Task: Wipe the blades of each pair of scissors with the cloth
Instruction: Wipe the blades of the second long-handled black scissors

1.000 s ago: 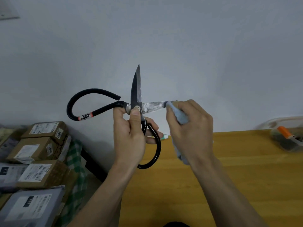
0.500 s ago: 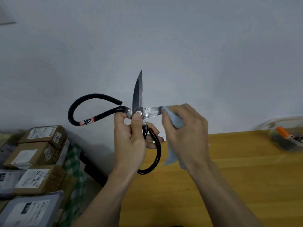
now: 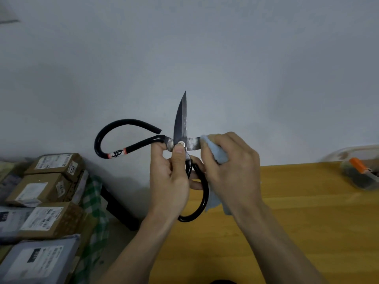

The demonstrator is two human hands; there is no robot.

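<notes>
Cloth-wrapped right hand (image 3: pixel 233 171) has slid inward along the sideways blade.
Left hand (image 3: pixel 170 181) grips the open scissors (image 3: pixel 181 121) at the pivot; right pinches the cloth (image 3: pixel 216 151).

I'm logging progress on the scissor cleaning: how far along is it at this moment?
Done: nothing can be confirmed as finished. In hand: the left hand holds the open black-handled scissors at the pivot, while the right hand presses the light blue cloth around the sideways blade. Left: the upright dark blade is uncovered, so it may need wiping; no other scissors are in view.
</notes>
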